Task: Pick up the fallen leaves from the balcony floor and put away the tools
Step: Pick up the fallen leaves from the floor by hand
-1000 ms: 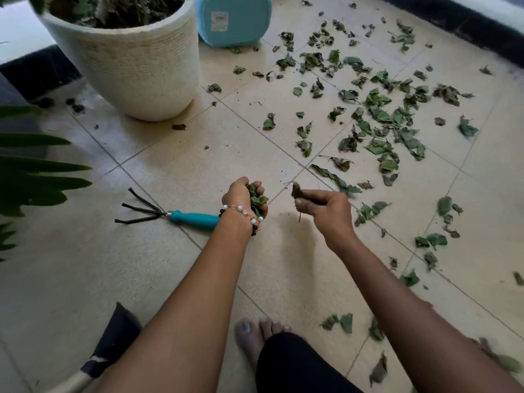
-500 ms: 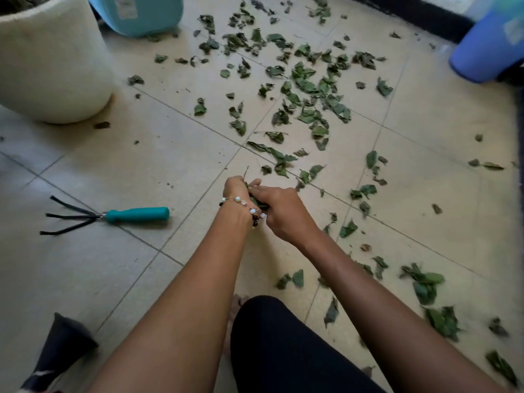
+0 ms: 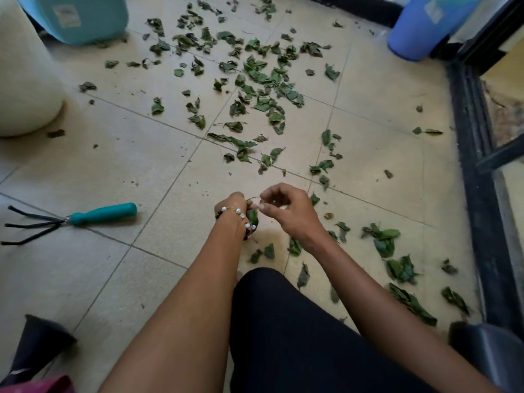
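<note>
Left hand (image 3: 234,207): curled round a bunch of leaves (image 3: 252,216), bracelet (image 3: 239,214) at wrist. Right hand (image 3: 286,212): just beside the left, fingertips pinched on a thin stem (image 3: 254,197) over the bunch. Loose leaves (image 3: 261,80) scattered over floor (image 3: 141,165) ahead of both hands and to the right. Rake (image 3: 72,221) flat on floor, well left of the hands, teal handle toward them. White pot (image 3: 25,80) far left; teal bin (image 3: 73,17) and blue bin (image 3: 419,29) beyond.

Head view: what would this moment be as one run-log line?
left hand: holds leaf bundle | right hand: pinches thin stem | hand rake: on floor, untouched | scattered leaves: remain
</note>
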The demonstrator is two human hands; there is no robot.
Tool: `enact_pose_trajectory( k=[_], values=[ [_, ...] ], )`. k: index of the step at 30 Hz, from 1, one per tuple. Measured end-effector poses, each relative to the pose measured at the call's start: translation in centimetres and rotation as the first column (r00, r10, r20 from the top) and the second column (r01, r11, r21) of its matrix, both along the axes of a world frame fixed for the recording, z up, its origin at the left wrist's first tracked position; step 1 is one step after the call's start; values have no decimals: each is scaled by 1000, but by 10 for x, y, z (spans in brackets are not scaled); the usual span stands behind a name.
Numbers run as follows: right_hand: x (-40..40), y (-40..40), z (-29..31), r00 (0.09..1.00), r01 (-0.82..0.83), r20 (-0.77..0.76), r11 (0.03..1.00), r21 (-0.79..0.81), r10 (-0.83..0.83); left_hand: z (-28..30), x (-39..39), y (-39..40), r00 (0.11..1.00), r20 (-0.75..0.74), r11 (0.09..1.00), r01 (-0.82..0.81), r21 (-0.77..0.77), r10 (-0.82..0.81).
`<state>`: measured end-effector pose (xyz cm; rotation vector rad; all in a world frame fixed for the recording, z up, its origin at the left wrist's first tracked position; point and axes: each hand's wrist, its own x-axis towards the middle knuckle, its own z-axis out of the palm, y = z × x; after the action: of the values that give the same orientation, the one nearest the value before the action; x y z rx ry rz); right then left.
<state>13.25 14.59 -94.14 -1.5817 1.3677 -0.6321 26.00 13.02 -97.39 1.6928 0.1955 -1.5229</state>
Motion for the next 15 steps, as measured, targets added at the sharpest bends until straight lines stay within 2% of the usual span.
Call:
enact_pose_trajectory(
  k=[1, 2, 4, 6, 10, 13, 15],
  values=[
    [-7, 6, -2, 999, 42, -13, 998, 42, -41, -1, 3, 1, 1000, 1, 1000, -12, -8, 12],
    [-14, 11, -7, 992, 35, -122, 997, 67, -27, -2, 7, 2, 1000, -6, 1000, -28, -10, 28],
    [-21, 22, -20, 917, -92, -375, 986, 141, 140, -7, 19, 2, 998, -25, 998, -62, -16, 62],
    [-19, 34, -36, 833, -206, -491, 966, 154, 255, -12, 30, 2, 999, -24, 999, -43, -21, 43],
    [0, 49, -62, 818, -306, -526, 950, -57, 232, -25, 40, 3, 999, 31, 999, 39, -26, -38],
    [14, 51, -60, 818, -348, -516, 933, -94, 253, -24, 34, 6, 987, 103, 991, 126, -41, -121],
    [14, 44, -55, 842, -308, -488, 948, -82, 231, -21, 23, 6, 968, 172, 979, 196, -55, -185]
  ],
)
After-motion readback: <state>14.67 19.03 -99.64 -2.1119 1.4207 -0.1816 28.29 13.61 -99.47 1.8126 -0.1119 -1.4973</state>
